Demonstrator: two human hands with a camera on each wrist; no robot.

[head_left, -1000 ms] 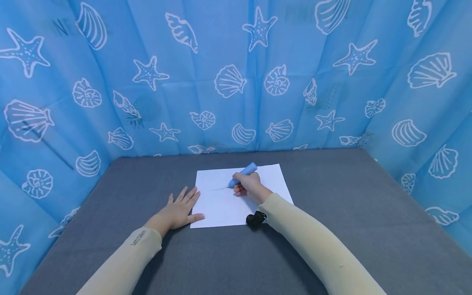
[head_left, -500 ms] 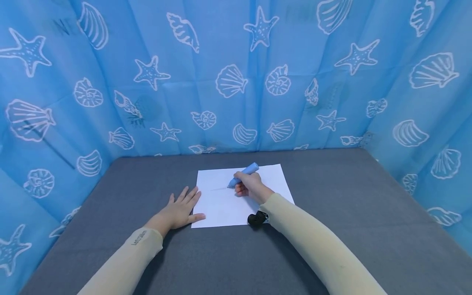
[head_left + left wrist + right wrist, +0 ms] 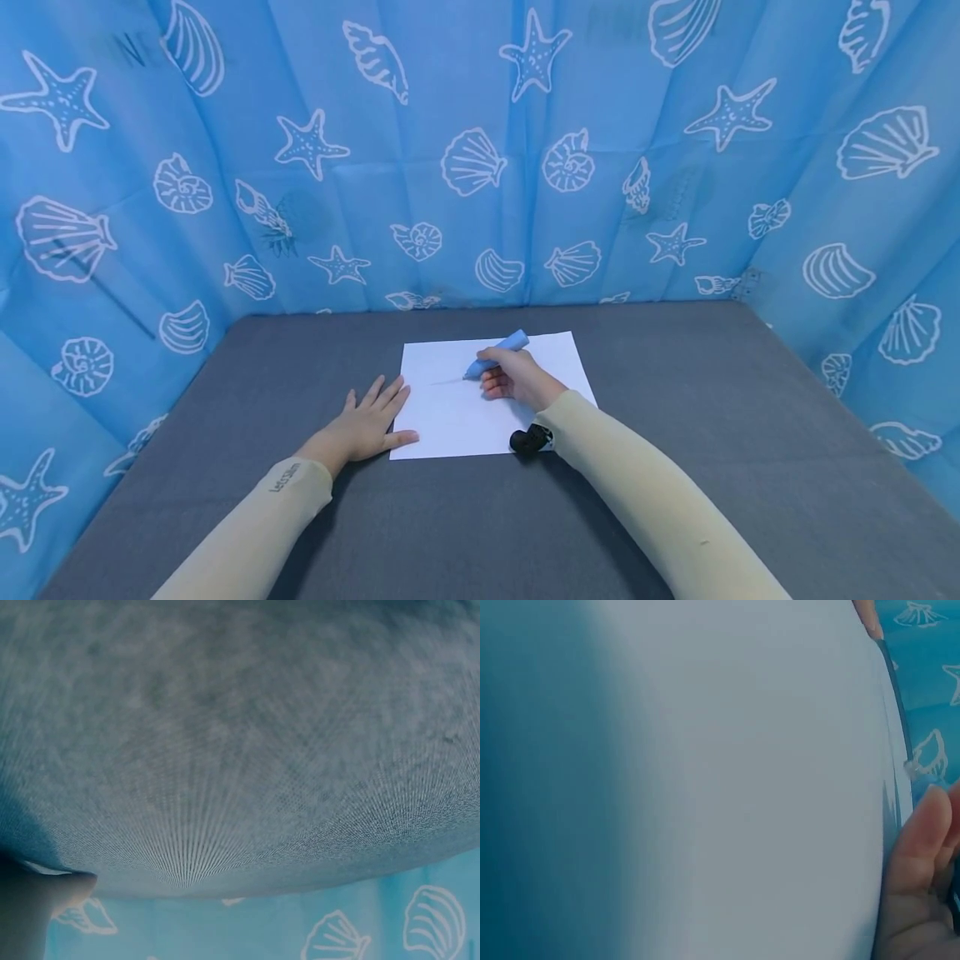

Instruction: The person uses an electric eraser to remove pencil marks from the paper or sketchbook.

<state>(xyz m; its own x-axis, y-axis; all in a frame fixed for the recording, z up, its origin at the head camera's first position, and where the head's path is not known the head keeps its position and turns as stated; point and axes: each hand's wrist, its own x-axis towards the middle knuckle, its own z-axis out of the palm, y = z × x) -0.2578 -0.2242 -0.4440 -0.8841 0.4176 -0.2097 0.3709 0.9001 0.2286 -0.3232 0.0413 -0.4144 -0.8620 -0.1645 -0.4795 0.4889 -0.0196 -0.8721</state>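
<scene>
A white sheet of paper [image 3: 450, 425] lies on the dark grey table. My left hand [image 3: 363, 429] rests flat at its left edge, fingers spread, with fingertips and thumb over the paper. My right hand [image 3: 519, 377] grips a thick blue pen [image 3: 516, 340] between thumb and fingers. The pen slants, its tip low at the paper and its blunt end up to the right. A faint thin line [image 3: 446, 382] runs leftward from the tip. In the right wrist view, curled fingers [image 3: 919, 851] show at the right edge; most of the pen is hidden there.
The grey tabletop [image 3: 660, 375] surrounds the paper. Behind and along the sides hangs a blue curtain [image 3: 420, 167] with white shells and starfish. A small black device [image 3: 529, 439] sits at the right wrist, over the paper's near edge. Pale sleeves [image 3: 247, 533] cover both forearms.
My right wrist has swung slightly to the right, while the pen tip stays at the line's right end. The left hand stays in place, and the whole view has shifted a little.
</scene>
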